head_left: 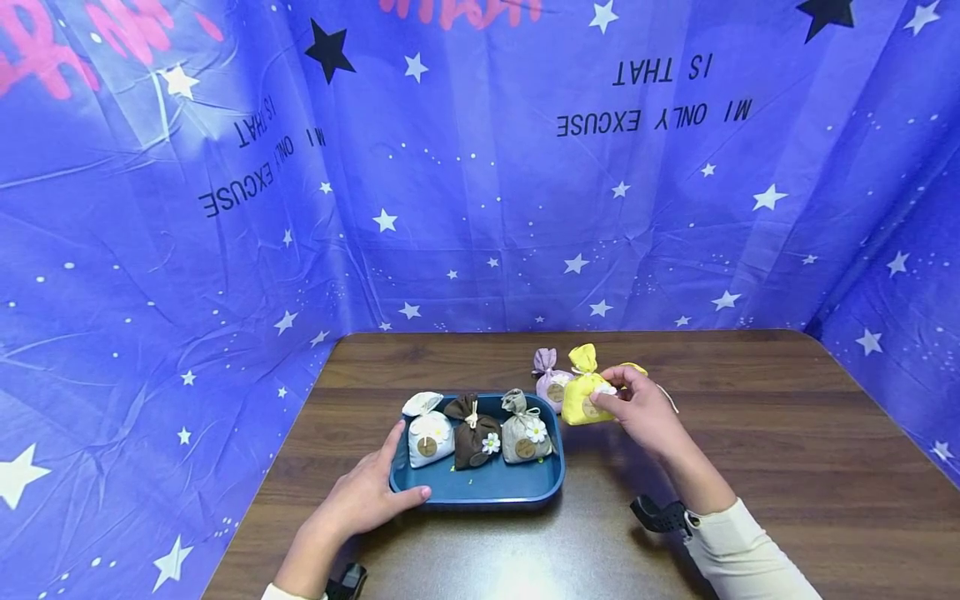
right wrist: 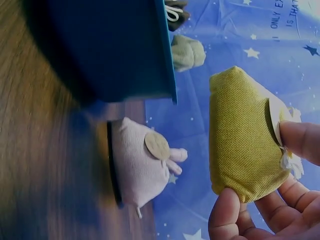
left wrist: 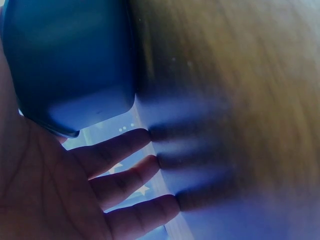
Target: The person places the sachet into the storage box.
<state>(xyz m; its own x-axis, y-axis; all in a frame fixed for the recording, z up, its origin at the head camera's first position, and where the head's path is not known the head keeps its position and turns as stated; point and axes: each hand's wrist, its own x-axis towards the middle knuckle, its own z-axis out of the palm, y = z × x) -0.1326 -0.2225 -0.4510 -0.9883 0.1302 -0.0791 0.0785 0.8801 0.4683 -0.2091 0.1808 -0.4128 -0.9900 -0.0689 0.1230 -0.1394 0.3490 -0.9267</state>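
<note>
My right hand (head_left: pixel 651 414) pinches a small yellow cloth sachet (head_left: pixel 582 400) between thumb and fingers, above the table behind the tray's right end. The sachet has a tied neck, a round brown label and a white flower; its underside faces the right wrist view. At the left end of a blue tray (head_left: pixel 487 493), my left hand (head_left: pixel 363 492) rests with thumb on the front rim and fingers stretched along the side. Inside stand a white sachet (head_left: pixel 431 440), a dark brown sachet (head_left: pixel 474 442) and a grey sachet (head_left: pixel 527 439), side by side.
A lilac sachet (right wrist: pixel 142 162) stands on the wooden table (head_left: pixel 787 433), just behind the tray's right corner. Another yellow piece (head_left: pixel 636 367) shows behind my right hand, mostly hidden. Blue star-printed cloth (head_left: pixel 480 208) hangs around the table's back and sides.
</note>
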